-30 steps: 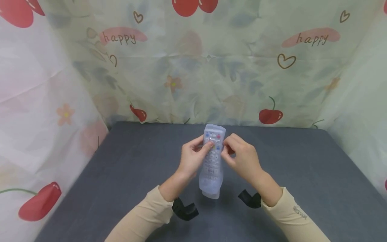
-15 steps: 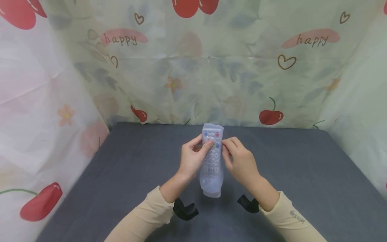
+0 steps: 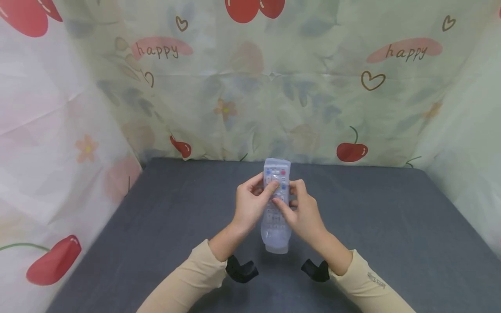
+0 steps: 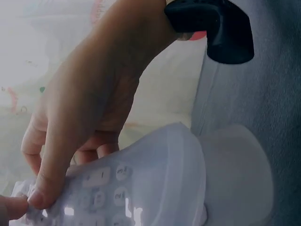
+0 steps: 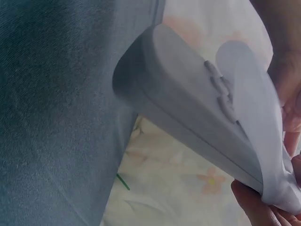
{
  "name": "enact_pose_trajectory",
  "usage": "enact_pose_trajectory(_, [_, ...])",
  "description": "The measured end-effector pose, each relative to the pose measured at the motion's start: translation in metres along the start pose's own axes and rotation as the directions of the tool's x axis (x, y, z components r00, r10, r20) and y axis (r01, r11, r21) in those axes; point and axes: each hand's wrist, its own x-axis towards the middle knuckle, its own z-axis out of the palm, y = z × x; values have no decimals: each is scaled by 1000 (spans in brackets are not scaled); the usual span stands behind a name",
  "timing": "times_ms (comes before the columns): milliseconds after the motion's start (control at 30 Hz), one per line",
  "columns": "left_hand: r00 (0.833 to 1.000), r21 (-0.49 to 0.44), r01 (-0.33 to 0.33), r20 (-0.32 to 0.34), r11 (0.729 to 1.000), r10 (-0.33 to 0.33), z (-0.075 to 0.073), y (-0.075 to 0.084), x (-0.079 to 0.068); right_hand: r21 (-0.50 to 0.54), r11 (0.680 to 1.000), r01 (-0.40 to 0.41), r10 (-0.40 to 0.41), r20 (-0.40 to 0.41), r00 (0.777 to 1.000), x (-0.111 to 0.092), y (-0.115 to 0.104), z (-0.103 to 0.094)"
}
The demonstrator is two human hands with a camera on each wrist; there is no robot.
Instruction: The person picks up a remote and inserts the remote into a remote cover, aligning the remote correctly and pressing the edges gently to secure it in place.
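A white remote control point(image 3: 276, 249) stands nearly upright in the air over the table, partly inside a translucent silicone cover point(image 3: 275, 234). The bare lower end of the remote point(image 5: 160, 80) sticks out, and the cover's loose lower part point(image 5: 256, 103) stands away from its buttons in the right wrist view. My left hand point(image 3: 250, 204) grips the upper left side, thumb on the front and fingers behind. My right hand point(image 3: 305, 213) grips the right edge, with its thumb on the front close to the left thumb. The left wrist view shows the cover's moulded keys point(image 4: 101, 190) beside the left thumb.
A dark grey table point(image 3: 188, 208) lies under both arms. Patterned cloth point(image 3: 270, 108) with cherries and hearts hangs behind it and along both sides. Black curved mounts point(image 3: 242, 270) sit at the wrists.
My right hand has moved left and its thumb now lies on the front of the cover instead of off the edge. The remote has straightened a little. The left hand keeps its grip.
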Motion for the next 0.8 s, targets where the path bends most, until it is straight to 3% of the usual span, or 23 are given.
enact_pose_trajectory(100, [1000, 30, -22, -11, 999, 23, -2, 1, 2, 56, 998, -15, 15, -5, 1000, 0, 1, 0])
enact_pose_trajectory(233, [995, 48, -63, -74, 997, 66, -5, 0, 4, 88, 996, -35, 35, -5, 999, 0, 2, 0])
enact_pose_trajectory(500, [973, 171, -162, -139, 972, 186, -7, -6, 4, 92, 993, -67, 66, 12, 998, -1, 3, 0])
enact_pose_trajectory(800, [969, 190, -170, -145, 967, 199, -6, -9, 3, 93, 990, -103, 99, 44, 994, -3, 1, -3])
